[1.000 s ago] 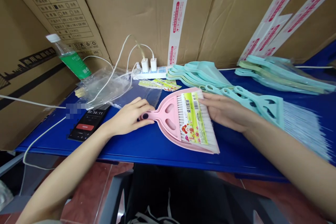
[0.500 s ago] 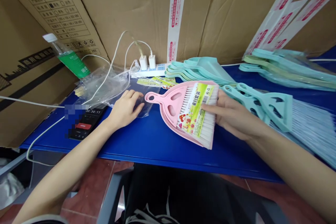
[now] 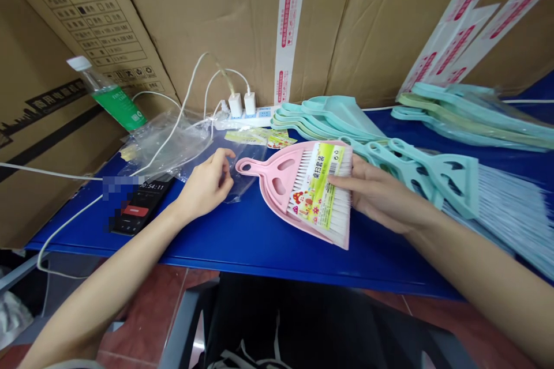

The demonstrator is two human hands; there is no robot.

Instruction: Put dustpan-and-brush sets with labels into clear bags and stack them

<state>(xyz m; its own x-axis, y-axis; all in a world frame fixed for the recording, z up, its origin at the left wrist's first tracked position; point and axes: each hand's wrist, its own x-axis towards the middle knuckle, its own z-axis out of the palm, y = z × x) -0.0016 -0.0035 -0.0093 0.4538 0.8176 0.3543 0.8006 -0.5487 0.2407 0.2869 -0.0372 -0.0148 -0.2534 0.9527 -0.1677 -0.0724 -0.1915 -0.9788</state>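
A pink dustpan [image 3: 272,187] with a white-bristled brush [image 3: 341,207] nested in it is in my right hand [image 3: 381,193], thumb over the bristles and fingers behind. A yellow-green printed label [image 3: 322,184] wraps the bristles. The pink handle with its loop points left. My left hand [image 3: 210,179] is beside that loop, apart from it, with fingers curled and a gap between thumb and fingers. It is over the edge of a clear plastic bag [image 3: 246,176] and holds nothing visible.
Behind are stacked teal dustpans [image 3: 341,115], loose labels [image 3: 259,137] and a power strip [image 3: 259,117] with chargers. Teal brushes [image 3: 459,179] lie right, bagged dustpans [image 3: 476,121] farther back. At left are a phone [image 3: 141,204], cables, crumpled plastic [image 3: 164,138] and a bottle [image 3: 119,105].
The pink dustpan and brush have shifted slightly left and down with my right hand. My left hand has turned a little, its fingers curling more.
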